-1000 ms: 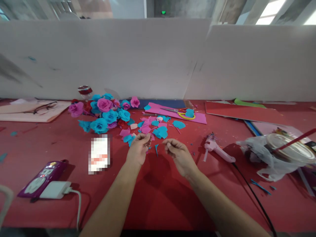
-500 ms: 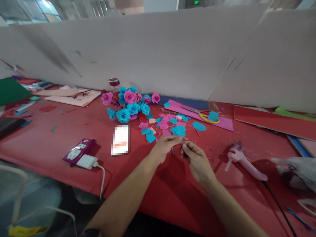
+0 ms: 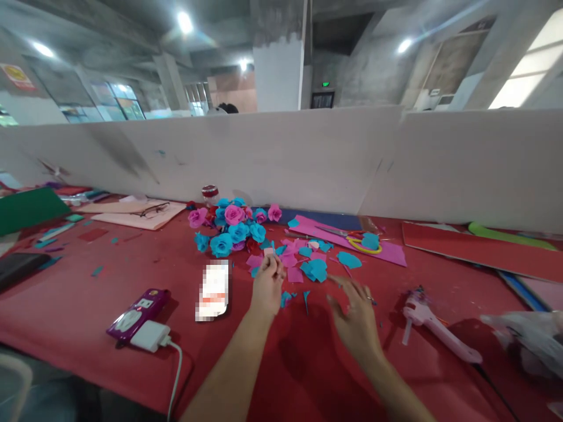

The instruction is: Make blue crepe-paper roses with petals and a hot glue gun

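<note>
My left hand is closed beside the pile of pink and blue petal-shaped paper pieces, with its fingertips pinched together. A pale pink scrap shows at those fingertips, but whatever they grip is too small to make out. To the right, my right hand hovers over the red table with fingers apart and nothing in it. Small blue scraps lie between the hands. Behind my left hand stands a bunch of blue, pink and red paper flowers.
A pink glue gun lies on the right, near a plastic bag. Yellow-handled scissors rest on pink paper. At left are a phone and a purple power strip with a white charger. A white partition stands behind.
My hands have parted: the left moved left to the flowers' side of the petals, and the right has opened. The camera has tilted up, showing more of the room.
</note>
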`<state>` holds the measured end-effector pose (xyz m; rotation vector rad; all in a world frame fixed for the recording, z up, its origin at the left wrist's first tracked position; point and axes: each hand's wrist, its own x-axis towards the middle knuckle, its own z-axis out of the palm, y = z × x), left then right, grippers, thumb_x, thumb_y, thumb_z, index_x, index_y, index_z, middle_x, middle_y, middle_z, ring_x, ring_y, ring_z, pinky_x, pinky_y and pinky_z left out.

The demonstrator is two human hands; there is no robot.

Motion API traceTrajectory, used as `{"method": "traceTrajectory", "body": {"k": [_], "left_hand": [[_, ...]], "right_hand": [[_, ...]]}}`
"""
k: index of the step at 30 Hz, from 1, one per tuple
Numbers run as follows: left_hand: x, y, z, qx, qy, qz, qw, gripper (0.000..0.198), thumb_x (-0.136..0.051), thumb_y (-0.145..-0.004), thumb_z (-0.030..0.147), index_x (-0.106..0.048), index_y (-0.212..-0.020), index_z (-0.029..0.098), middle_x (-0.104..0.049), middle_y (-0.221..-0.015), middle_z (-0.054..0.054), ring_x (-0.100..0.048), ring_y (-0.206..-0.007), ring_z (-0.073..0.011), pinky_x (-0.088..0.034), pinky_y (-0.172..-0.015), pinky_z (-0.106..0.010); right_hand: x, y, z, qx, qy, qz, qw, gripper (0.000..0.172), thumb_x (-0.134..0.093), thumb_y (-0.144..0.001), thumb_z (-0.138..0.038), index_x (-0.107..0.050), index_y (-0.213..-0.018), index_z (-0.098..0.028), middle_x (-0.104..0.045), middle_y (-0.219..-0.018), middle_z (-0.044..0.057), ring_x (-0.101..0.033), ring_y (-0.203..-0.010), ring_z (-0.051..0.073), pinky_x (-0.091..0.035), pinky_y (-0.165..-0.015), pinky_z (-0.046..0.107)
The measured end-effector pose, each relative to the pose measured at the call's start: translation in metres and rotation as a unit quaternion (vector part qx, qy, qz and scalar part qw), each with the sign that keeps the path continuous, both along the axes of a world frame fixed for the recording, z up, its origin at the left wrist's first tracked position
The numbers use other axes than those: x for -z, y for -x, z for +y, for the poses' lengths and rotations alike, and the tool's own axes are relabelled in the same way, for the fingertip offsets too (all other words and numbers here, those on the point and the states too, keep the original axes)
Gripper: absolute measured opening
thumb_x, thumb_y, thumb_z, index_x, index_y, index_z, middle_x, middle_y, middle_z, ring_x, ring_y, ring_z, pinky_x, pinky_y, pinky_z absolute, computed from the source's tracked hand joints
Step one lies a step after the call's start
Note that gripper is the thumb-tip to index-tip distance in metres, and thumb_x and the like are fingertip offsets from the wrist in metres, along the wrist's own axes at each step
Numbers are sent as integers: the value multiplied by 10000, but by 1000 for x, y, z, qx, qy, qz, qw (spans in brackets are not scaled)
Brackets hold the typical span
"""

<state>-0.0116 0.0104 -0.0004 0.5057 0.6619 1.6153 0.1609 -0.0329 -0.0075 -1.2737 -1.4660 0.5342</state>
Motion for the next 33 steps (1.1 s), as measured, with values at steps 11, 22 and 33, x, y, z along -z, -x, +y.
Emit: {"method": "traceTrajectory", "body": {"k": [11, 22, 33], "left_hand": [[12, -51, -32, 210, -8, 150, 966, 291, -717, -729, 410, -568, -705, 161, -478, -620, 30, -423, -598, -83, -358, -611, -215], [8, -51, -30, 205, -49, 240, 948, 199, -686, -763, 354, -684, -756, 155, -623, -707, -26, -543, -674, -123, -428, -675, -246], [5, -47, -30, 221, -21, 275, 936, 171, -745, -692, 302, -740, -799, 168, -701, -794, -43, -602, -792, -150, -442, -819, -280]], "right_hand": [[-9, 0, 3, -124, 140, 323, 928, 228, -769, -668, -346, -731, -840, -200, -698, -791, 39, -607, -744, 173, -477, -749, 333], [-12, -1, 4, -125, 102, 315, 935, 159, -711, -712, -328, -686, -646, -185, -522, -608, -25, -500, -568, 117, -425, -559, 271], [-7, -1, 6, -115, 81, 253, 957, 195, -625, -779, -334, -650, -647, -193, -545, -755, 10, -509, -698, 136, -434, -640, 260]]}}
